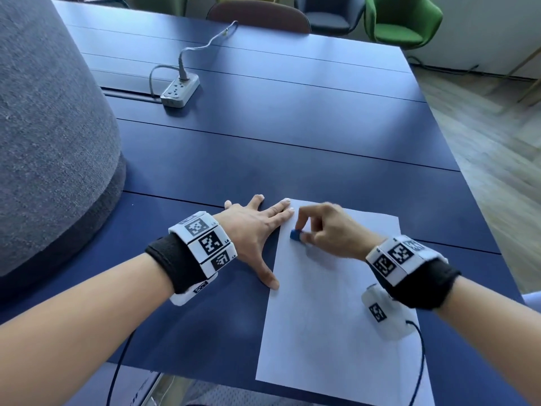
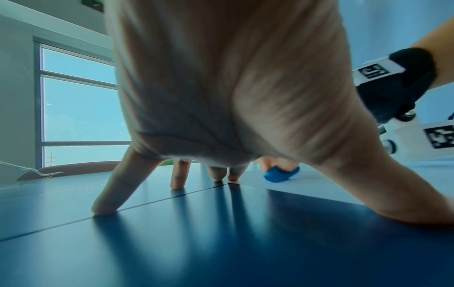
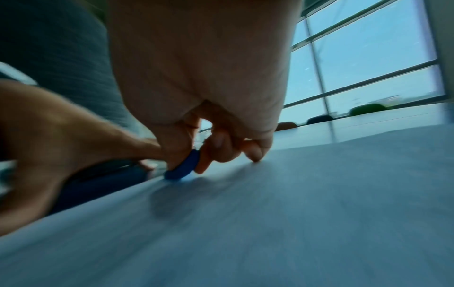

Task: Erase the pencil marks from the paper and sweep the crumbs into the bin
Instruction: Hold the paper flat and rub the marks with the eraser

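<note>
Nearest in, the two forearms reach out over the blue table [image 1: 336,136], each wearing a black band and a white marker cuff, and between them lies the paper [image 1: 328,317], its near end hanging just off the table edge. The left hand [image 1: 251,230] is spread wide and flat, fingers straight, with the thumb and the two far fingertips pressing down at the sheet's left margin and top-left corner. The right hand [image 1: 333,230] pinches the blue eraser [image 1: 295,235] between thumb and fingers, the tip down on the paper near its upper left, close to the left-hand fingers. This looks like the rubbing stroke itself. To do it well: keep that left hand planted close beside the patch being rubbed so the sheet cannot buckle, stroke short and away from the anchoring fingers, and press lightly, since thin paper creases easily. Pencil marks are too faint to make out from the head view, and no crumbs show yet. No bin shows in any view either, so the sweeping direction cannot be judged. A power strip [image 1: 179,90] sits well away at the far left.
</note>
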Demonstrator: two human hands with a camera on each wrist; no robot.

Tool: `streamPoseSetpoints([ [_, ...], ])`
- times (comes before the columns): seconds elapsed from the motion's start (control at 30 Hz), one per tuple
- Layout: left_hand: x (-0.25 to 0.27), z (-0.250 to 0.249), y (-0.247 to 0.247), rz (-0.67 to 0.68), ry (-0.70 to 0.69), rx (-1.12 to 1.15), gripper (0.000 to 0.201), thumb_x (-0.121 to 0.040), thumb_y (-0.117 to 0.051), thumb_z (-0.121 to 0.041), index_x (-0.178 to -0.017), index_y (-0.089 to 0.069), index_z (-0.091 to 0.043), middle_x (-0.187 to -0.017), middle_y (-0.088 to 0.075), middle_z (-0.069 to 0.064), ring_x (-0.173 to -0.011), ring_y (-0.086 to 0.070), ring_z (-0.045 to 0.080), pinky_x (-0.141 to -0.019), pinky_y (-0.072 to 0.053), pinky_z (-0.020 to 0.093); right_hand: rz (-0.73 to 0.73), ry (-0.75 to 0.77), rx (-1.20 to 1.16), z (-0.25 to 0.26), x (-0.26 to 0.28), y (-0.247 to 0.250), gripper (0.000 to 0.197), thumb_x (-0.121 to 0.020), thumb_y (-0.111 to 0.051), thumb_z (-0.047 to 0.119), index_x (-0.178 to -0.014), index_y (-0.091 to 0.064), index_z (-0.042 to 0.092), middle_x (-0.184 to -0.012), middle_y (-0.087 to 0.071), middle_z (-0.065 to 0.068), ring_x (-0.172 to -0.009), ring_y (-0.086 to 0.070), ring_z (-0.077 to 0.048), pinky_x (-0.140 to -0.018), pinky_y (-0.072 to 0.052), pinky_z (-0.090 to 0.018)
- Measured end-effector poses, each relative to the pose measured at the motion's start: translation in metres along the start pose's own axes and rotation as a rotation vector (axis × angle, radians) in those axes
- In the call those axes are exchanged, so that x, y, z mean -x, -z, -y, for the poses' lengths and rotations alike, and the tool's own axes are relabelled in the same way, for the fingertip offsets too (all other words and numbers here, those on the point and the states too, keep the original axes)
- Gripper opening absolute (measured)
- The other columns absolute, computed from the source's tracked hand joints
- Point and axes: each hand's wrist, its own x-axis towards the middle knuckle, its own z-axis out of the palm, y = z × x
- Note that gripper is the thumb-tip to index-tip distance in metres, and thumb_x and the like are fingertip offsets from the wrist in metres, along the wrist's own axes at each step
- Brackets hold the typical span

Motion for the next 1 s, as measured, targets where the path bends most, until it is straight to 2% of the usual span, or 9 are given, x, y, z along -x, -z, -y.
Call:
streamPoseSetpoints([
  [0.13, 0.0, -0.001, 0.001, 0.012, -0.001, -0.001, 0.142, -0.052, -0.071, -0.082, -0.153, 0.017, -0.033, -0.156, 0.024, -0.024, -0.147, 0.009, 0.028, -0.105, -0.02, 0.07, 0.205, 0.051, 0.053, 0.006, 0.012, -0.005, 0.012, -0.08, -0.068, 0.016, -0.077, -0.064, 0.027, -0.056, -0.048, 0.009, -0.051, -0.042, -0.006, -0.051, -0.034, -0.015],
  [0.3, 0.0, 0.0, 0.0, 0.012, -0.004, 0.018, 0.143, -0.051, -0.071, -0.083, -0.152, 0.018, -0.034, -0.156, 0.024, -0.026, -0.147, 0.012, 0.027, -0.105, -0.016, 0.071, 0.018, -0.056, 0.027, -0.009, -0.009, 0.012, 0.012, -0.087, -0.063, 0.019, -0.098, -0.063, 0.024, -0.063, -0.051, 0.008, -0.058, -0.046, -0.006, -0.059, -0.036, -0.02],
  [0.4, 0.0, 0.0, 0.0, 0.007, -0.006, 0.013, 0.143, -0.052, -0.071, -0.083, -0.152, 0.018, -0.035, -0.156, 0.025, -0.025, -0.147, 0.012, 0.027, -0.105, -0.016, 0.071, 0.023, -0.084, -0.144, -0.015, 0.002, 0.015, 0.011, -0.089, -0.06, 0.013, -0.092, -0.068, 0.021, -0.061, -0.048, 0.009, -0.054, -0.042, -0.006, -0.058, -0.037, -0.021],
  [0.5, 0.0, 0.0, 0.0, 0.005, 0.0, 0.01, 0.143, -0.051, -0.07, -0.084, -0.152, 0.018, -0.034, -0.156, 0.025, -0.025, -0.148, 0.011, 0.027, -0.104, -0.019, 0.07, 0.069, -0.088, -0.216, -0.019, 0.012, 0.015, 0.021, -0.086, -0.06, 0.006, -0.089, -0.072, 0.024, -0.07, -0.061, 0.002, -0.061, -0.047, -0.011, -0.06, -0.041, -0.025],
  [0.6, 0.0, 0.0, -0.001, 0.008, -0.002, 0.011, 0.143, -0.051, -0.07, -0.084, -0.152, 0.018, -0.034, -0.156, 0.025, -0.025, -0.148, 0.012, 0.027, -0.105, -0.017, 0.071, 0.03, -0.091, -0.269, -0.022, 0.012, 0.016, 0.021, -0.083, -0.062, 0.002, -0.09, -0.07, 0.02, -0.073, -0.056, 0.0, -0.062, -0.047, -0.012, -0.063, -0.042, -0.024],
  [0.73, 0.0, 0.0, -0.001, 0.009, 0.0, 0.015, 0.143, -0.052, -0.07, -0.083, -0.152, 0.019, -0.034, -0.155, 0.026, -0.025, -0.148, 0.013, 0.028, -0.105, -0.015, 0.072, -0.04, -0.042, -0.124, -0.015, 0.007, 0.017, 0.009, -0.084, -0.066, 0.011, -0.089, -0.067, 0.019, -0.077, -0.061, 0.005, -0.056, -0.051, -0.005, -0.058, -0.044, -0.016],
  [0.83, -0.001, 0.0, -0.001, 0.013, 0.002, 0.016, 0.143, -0.051, -0.07, -0.084, -0.152, 0.019, -0.035, -0.155, 0.027, -0.025, -0.148, 0.013, 0.027, -0.105, -0.015, 0.072, -0.088, 0.033, -0.005, -0.01, 0.007, 0.016, 0.009, -0.08, -0.067, 0.007, -0.081, -0.069, 0.016, -0.071, -0.058, 0.01, -0.058, -0.052, -0.002, -0.056, -0.039, -0.007],
  [0.93, -0.002, 0.001, -0.002, 0.013, 0.002, 0.012, 0.144, -0.05, -0.07, -0.085, -0.152, 0.019, -0.035, -0.155, 0.027, -0.025, -0.148, 0.012, 0.027, -0.105, -0.016, 0.072, -0.051, 0.077, -0.022, -0.009, 0.015, 0.014, 0.009, -0.074, -0.073, 0.008, -0.067, -0.07, 0.012, -0.064, -0.061, 0.008, -0.055, -0.054, -0.003, -0.052, -0.037, -0.008],
  [1.0, -0.002, 0.0, -0.001, 0.018, 0.004, 0.014, 0.143, -0.051, -0.07, -0.084, -0.152, 0.019, -0.035, -0.155, 0.027, -0.025, -0.148, 0.013, 0.027, -0.105, -0.015, 0.072, -0.01, 0.101, 0.051, -0.009, 0.021, 0.01, 0.009, -0.073, -0.075, 0.015, -0.065, -0.071, 0.015, -0.068, -0.062, 0.005, -0.058, -0.054, -0.007, -0.054, -0.038, -0.011],
])
